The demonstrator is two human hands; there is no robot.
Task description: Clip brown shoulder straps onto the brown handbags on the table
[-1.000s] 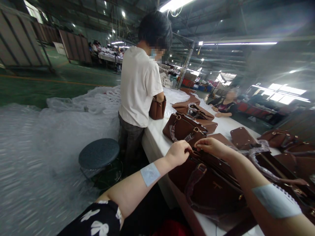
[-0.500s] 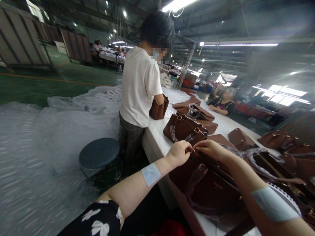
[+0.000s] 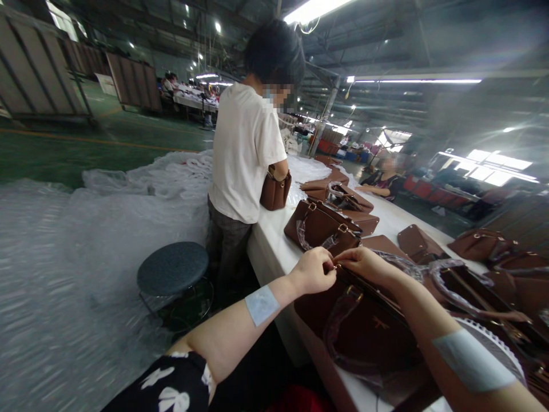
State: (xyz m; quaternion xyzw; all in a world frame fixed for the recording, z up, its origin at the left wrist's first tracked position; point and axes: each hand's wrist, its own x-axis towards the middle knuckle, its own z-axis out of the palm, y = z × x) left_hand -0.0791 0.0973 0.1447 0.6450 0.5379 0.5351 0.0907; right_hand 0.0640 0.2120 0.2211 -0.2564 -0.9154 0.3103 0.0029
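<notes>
A dark brown handbag (image 3: pixel 377 326) stands on the white table (image 3: pixel 274 257), its handle wrapped in clear plastic. At the bag's far top corner, my left hand (image 3: pixel 314 270) is closed, thumb and fingers pinched beside a small metal fitting (image 3: pixel 337 266). My right hand (image 3: pixel 369 264) meets it there from the right, fingertips pressed together at the same corner. What exactly the fingertips grip is too small to make out. Just beyond my hands sits another brown handbag (image 3: pixel 321 224) with gold buckles.
A person in a white shirt (image 3: pixel 244 151) stands at the table's left edge, an arm at a brown bag (image 3: pixel 274 191). More brown bags (image 3: pixel 480 243) lie to the right. A round stool (image 3: pixel 174 268) and clear plastic sheeting (image 3: pixel 128 229) are at the left. Another person (image 3: pixel 386 180) is across the table.
My hands have shifted slightly at the bag's corner, still close together. The person in the white shirt has moved an arm a little, and the bag by it has turned slightly.
</notes>
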